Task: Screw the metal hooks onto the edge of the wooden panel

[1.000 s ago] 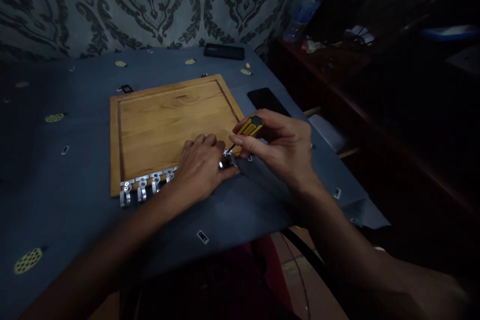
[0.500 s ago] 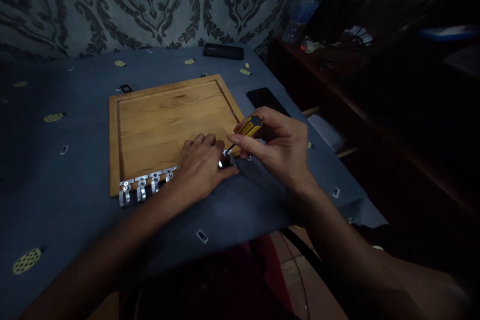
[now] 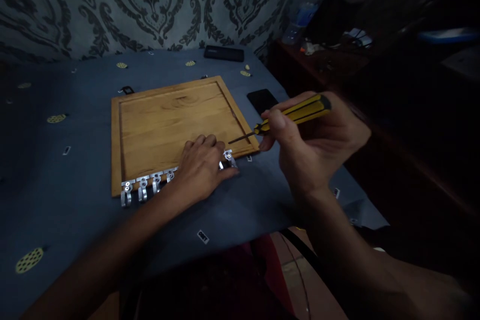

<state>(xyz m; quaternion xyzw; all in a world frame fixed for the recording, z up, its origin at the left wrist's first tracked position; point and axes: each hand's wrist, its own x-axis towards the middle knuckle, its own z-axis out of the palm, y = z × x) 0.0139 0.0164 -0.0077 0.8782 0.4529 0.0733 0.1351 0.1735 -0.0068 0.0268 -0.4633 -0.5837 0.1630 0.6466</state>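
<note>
A wooden board (image 3: 168, 120) lies flat on the blue cloth. A silver rail of hooks (image 3: 144, 185) runs along its near edge. My left hand (image 3: 202, 167) rests on that rail with the fingers curled down over it, its thumb beside the rightmost hook (image 3: 228, 157). My right hand (image 3: 318, 145) is closed around a yellow and black screwdriver (image 3: 296, 112), held above the board's right corner. The screwdriver lies nearly level and its tip points left, clear of the rail.
Blue patterned cloth (image 3: 67, 220) covers the table, whose near edge is close to me. A black phone (image 3: 262, 100) lies right of the board and a dark box (image 3: 224, 53) at the back. A dim shelf (image 3: 337, 65) with a bottle stands to the right.
My right hand lifted the screwdriver off the rightmost hook and drew it up and to the right, tilting it nearly level. My left hand stayed on the rail.
</note>
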